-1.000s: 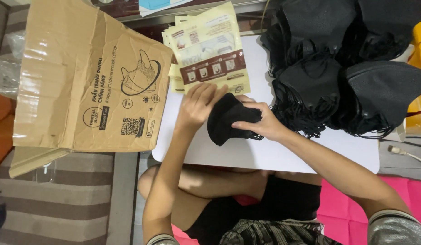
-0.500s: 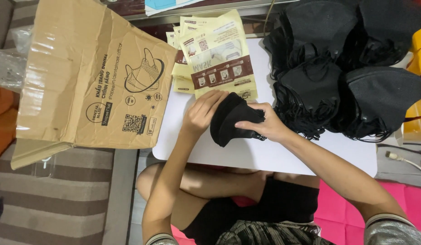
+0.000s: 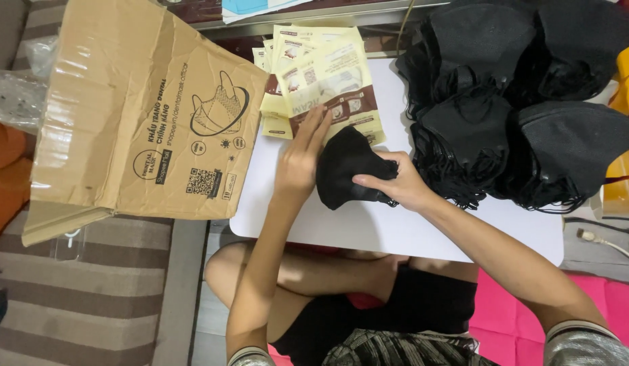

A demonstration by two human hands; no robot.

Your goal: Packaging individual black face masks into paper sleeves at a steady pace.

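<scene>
1. Watching from the head camera, I see both hands on a single black mask (image 3: 345, 169), which lies on the white tabletop (image 3: 409, 230) just below the stack of yellow-and-brown printed pouches (image 3: 328, 74).
2. My left hand (image 3: 302, 163) is spread flat with the fingers straight. It presses along the mask's left edge, and the fingertips reach up onto the lowest pouch. It grasps nothing; it only steadies.
3. My right hand (image 3: 396, 186) is closed on the mask's right side, thumb on top and fingers curled underneath, pinching the folded fabric and the ear loops there.
4. I judge the step in hand to be flattening and squaring this one mask into a neat folded shape beside the pouches.
5. The next move, as I read it, calls for keeping the fold pinched so it does not spring open. The loose loops should be tucked in, and one pouch freed from the stack with the flat hand without dragging the others.
6. The large heaps of black masks (image 3: 518, 102) sit to the right, close to the right wrist. The open cardboard box (image 3: 138, 115) lies tipped over to the left, apart from both hands.
</scene>
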